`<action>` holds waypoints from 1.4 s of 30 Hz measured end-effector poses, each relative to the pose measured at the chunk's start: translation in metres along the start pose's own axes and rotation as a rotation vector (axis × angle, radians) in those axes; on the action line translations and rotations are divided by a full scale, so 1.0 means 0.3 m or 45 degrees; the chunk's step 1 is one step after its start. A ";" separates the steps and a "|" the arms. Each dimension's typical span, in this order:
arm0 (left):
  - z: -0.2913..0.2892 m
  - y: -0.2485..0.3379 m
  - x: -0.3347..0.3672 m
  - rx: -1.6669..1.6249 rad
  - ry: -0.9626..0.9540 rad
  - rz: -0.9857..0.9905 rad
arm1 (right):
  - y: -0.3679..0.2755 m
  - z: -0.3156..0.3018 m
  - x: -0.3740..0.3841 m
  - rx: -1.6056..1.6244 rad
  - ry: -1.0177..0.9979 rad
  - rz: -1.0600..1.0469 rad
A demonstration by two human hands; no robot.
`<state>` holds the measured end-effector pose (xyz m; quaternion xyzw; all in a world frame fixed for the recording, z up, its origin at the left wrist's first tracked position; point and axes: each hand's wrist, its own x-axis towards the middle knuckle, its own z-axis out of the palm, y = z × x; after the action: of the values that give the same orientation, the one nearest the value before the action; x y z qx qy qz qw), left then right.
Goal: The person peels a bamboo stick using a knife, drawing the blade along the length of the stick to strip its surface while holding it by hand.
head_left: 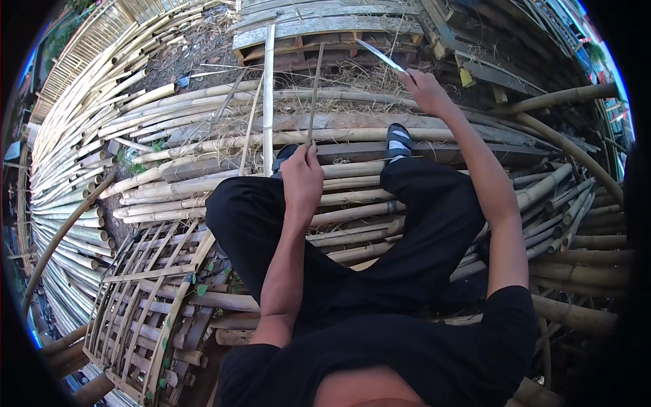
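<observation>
My left hand (302, 178) is closed around the lower end of a thin bamboo strip (317, 88), which points up and away from me over the poles. Out to the far right, my right hand (424, 90) grips a knife (382, 55) by its handle, the long pale blade pointing up and to the left. Blade and strip are well apart. Left of the held strip, a wider pale bamboo slat (268, 95) stands out past my left knee, with a narrower strip (251, 125) slanting beside it.
I sit over stacked bamboo poles (359, 217). Wooden pallets (325, 28) lie ahead, with dry straw (352, 78) scattered before them. Many cut poles (81, 156) fill the left. A woven bamboo lattice (146, 292) is at lower left. A curved pole (569, 146) arches at right.
</observation>
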<state>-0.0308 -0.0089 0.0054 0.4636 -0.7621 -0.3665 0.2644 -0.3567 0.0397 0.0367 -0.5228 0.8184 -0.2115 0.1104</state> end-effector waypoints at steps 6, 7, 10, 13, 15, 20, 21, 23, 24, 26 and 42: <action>0.042 -0.012 0.004 -0.066 -0.050 -0.013 | -0.136 0.045 -0.057 0.096 -0.364 -0.114; 0.048 -0.011 0.005 -0.087 -0.047 -0.003 | -0.162 0.060 -0.070 0.096 -0.390 -0.212; 0.051 -0.014 0.006 -0.140 -0.078 -0.040 | -0.216 0.156 -0.110 0.140 -0.442 -0.498; 0.045 -0.004 0.010 -0.161 -0.140 -0.132 | -0.240 0.239 -0.151 0.131 -0.495 -0.627; 0.043 -0.025 0.007 -0.117 -0.106 -0.098 | -0.266 0.245 -0.156 0.052 -0.500 -0.612; 0.026 -0.007 -0.020 -0.152 -0.094 -0.120 | -0.203 0.245 -0.083 -0.002 -0.446 -0.511; 0.020 0.001 -0.025 -0.120 -0.103 -0.146 | -0.152 0.229 -0.040 0.009 -0.372 -0.391; -0.009 0.020 -0.053 -0.115 -0.099 -0.063 | 0.014 0.126 0.093 -0.127 -0.263 -0.026; -0.010 0.034 -0.060 -0.122 -0.109 -0.014 | 0.169 0.073 0.108 -0.139 -0.127 0.048; -0.011 0.003 -0.045 -0.174 -0.108 -0.051 | 0.188 0.058 0.082 -0.083 -0.023 0.094; 0.029 0.008 0.001 -0.440 -0.199 -0.195 | -0.278 0.138 -0.131 0.143 -0.463 -0.527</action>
<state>-0.0386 -0.0057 0.0022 0.4381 -0.6687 -0.5457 0.2512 -0.2558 0.0352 0.0369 -0.7013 0.6478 -0.1774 0.2387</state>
